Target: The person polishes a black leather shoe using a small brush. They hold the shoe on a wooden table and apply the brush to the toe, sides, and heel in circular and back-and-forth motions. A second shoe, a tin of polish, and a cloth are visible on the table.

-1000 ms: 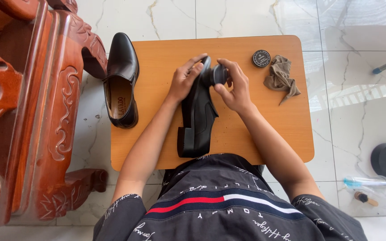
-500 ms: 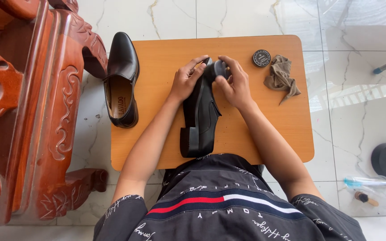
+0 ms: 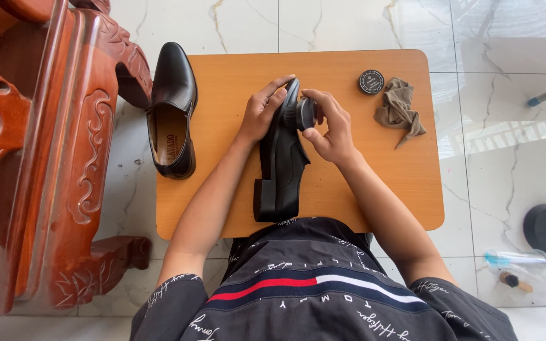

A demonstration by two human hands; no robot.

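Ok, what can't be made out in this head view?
- Black shoe: toe hidden under left hand and right hand.
- Round dark applicator: its working face is turned away.
- Polish tin: contents hidden by its lid.
- Small bottle: too small to identify.

Shoe (image 3: 282,164) on table (image 3: 349,189), tin (image 3: 371,82) beside cloth (image 3: 399,110).

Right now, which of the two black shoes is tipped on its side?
The shoe between both hands, in the middle of the table. It lies on its side, sole edge showing. The other shoe stands upright at the left edge, opening up.
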